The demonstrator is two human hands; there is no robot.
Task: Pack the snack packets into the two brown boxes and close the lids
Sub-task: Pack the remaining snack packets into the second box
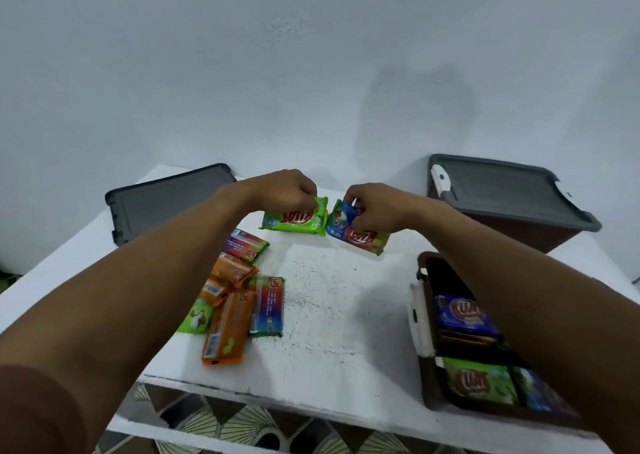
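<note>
Green packet (pixel 294 218) pinched by left hand (pixel 278 190), blue packet (pixel 351 230) by right hand (pixel 379 207), box (pixel 429 384) partly behind forearm (pixel 519 297).

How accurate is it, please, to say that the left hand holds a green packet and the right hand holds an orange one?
One detail is wrong. The head view shows the left hand holding the green packet, but the right hand holds a mainly blue packet, not an orange one.

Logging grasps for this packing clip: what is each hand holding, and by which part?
The left hand pinches the green plastic snack packet at its far right corner; the right hand pinches the blue plastic snack packet at its far end.
</note>
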